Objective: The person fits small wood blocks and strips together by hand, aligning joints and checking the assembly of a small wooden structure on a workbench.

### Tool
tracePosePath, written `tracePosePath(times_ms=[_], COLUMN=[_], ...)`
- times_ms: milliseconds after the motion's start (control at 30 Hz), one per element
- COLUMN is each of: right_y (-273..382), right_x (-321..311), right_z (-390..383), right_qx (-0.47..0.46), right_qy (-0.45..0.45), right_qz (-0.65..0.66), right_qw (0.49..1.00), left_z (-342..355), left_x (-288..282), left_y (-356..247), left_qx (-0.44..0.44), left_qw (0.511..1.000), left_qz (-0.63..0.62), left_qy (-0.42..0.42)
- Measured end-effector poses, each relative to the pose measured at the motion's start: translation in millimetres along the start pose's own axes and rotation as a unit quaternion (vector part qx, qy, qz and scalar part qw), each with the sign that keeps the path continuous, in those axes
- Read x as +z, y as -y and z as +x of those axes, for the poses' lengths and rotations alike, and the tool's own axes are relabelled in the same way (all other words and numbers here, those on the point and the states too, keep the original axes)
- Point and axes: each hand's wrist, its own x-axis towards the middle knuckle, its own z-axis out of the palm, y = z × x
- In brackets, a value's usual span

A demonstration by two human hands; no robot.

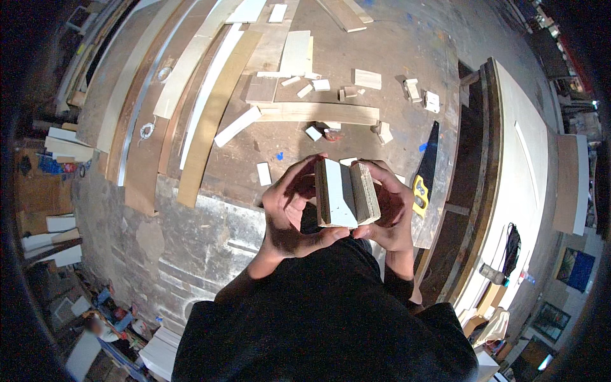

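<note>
My left hand point(287, 213) is closed round a short board piece with a white face point(338, 194), its thumb along the near edge. In my right hand point(396, 213) is a chipboard piece point(366, 193) with a rough, speckled edge, standing against the white-faced one. The two pieces meet in front of my chest, above the workbench; whether they are joined I cannot tell. Both thumbs come close together at the near end. Right of my right hand lies a handsaw point(425, 169) with a black blade and yellow handle.
Long wood strips point(219, 108) lie across the left of the worn workbench point(191, 232). A flat wooden plank point(318, 113) and several small offcuts point(368, 78) lie beyond my hands. At the right stands a large pale panel point(512, 165). A person point(102, 331) is at the lower left.
</note>
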Motion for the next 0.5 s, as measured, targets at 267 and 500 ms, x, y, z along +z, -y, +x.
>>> tracePosePath(times_ms=[267,500], right_y=[-4,-10], right_x=[1,0], right_z=[-2,-2], right_qx=[0.005,0.016], right_qy=[-0.01,-0.016], right_qz=[0.004,0.019], right_qw=[1.0,1.0], left_z=[0,-6], left_x=[-1,-2], left_y=[2,16], left_qx=[-0.006,0.029], left_qw=[1.0,0.999], left_qz=[0.002,-0.024], left_qy=[0.01,-0.006])
